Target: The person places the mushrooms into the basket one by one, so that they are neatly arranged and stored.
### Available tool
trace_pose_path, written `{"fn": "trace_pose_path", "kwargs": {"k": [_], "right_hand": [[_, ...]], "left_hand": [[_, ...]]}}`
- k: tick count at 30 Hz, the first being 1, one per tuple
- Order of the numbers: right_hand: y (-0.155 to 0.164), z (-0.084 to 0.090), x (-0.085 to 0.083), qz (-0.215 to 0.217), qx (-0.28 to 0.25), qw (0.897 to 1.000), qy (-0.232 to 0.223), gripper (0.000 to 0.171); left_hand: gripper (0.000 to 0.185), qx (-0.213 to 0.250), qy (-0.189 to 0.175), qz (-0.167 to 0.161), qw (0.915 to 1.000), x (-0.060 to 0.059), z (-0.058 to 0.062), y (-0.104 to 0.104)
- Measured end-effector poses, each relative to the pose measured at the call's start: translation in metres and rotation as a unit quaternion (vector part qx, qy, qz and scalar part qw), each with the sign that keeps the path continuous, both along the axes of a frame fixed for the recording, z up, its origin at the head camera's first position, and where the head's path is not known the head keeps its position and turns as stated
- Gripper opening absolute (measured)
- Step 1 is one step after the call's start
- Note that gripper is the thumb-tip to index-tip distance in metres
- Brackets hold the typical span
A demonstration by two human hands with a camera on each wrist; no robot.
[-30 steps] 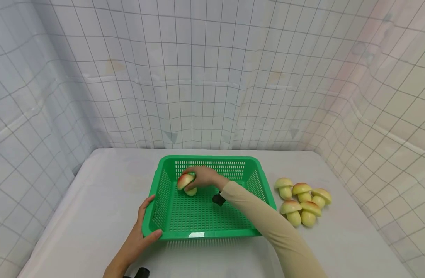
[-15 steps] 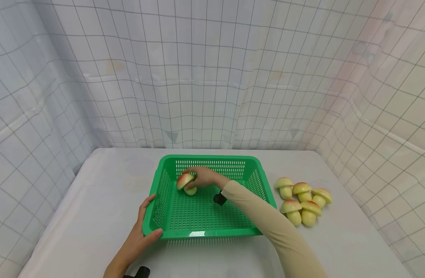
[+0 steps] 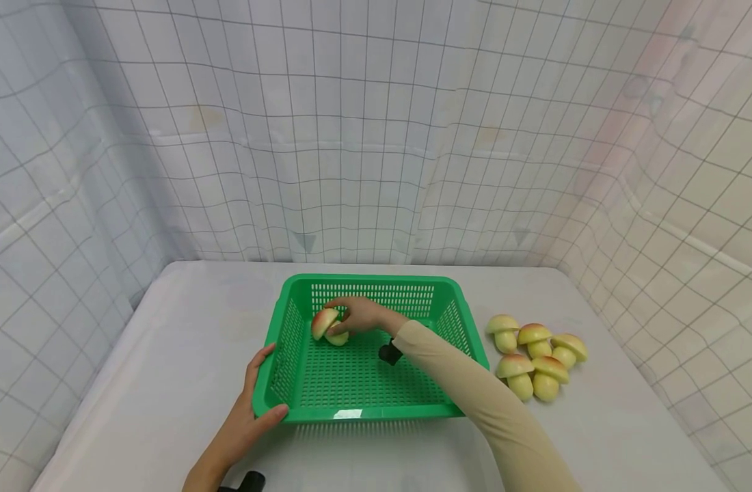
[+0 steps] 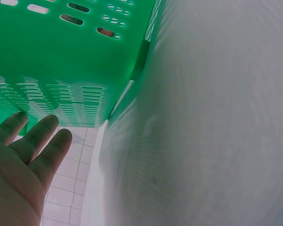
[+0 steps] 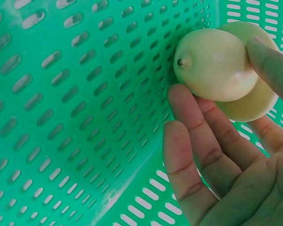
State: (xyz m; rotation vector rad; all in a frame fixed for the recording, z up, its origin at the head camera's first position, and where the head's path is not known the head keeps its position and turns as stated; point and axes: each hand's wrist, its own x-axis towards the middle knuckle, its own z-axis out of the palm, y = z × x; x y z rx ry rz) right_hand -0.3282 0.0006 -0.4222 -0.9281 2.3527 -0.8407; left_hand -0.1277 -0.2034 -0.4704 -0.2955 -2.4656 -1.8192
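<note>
Fingers of my right hand pinch a toy mushroom low inside the green basket, near its back left corner. My left hand grips the basket's front left corner. Five more mushrooms sit on the table.

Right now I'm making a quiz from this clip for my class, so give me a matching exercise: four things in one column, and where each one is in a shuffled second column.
Things:
1. left hand
2. right hand
3. mushroom in the right hand
4. five loose mushrooms

Places:
A. on the table, right of the basket
B. inside the basket, near its far left corner
C. at the basket's near left corner, on the rim
D. inside the basket, holding a mushroom

Pairs: 1-C, 2-D, 3-B, 4-A
</note>
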Motion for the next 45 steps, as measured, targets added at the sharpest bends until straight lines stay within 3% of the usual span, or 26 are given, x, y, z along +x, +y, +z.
{"fn": "trace_pose_path", "kwargs": {"k": [15,20,27,33,39,45], "right_hand": [[0.004,0.003,0.001,0.006,0.019,1.000,-0.002,0.061],[0.007,0.012,0.001,0.018,0.048,0.998,0.034,0.065],[0.021,0.031,0.002,0.030,0.063,0.997,0.037,0.067],[0.044,0.054,0.013,0.040,0.029,0.998,0.028,0.057],[0.075,0.081,0.029,0.023,-0.049,0.999,0.002,0.044],[0.115,0.105,0.048,-0.008,-0.129,0.991,0.041,0.035]], "left_hand": [[0.085,0.006,-0.007,0.000,1.0000,0.000,0.001,0.001],[0.084,0.006,-0.008,0.000,1.0000,0.000,0.002,0.001],[0.084,0.010,-0.011,-0.004,0.9999,0.000,0.002,0.000],[0.084,0.011,-0.011,-0.006,0.9999,0.000,0.001,-0.001],[0.084,0.013,-0.009,-0.007,0.9998,0.000,0.000,-0.002],[0.084,0.018,-0.006,-0.011,0.9998,-0.001,-0.001,-0.001]]}}
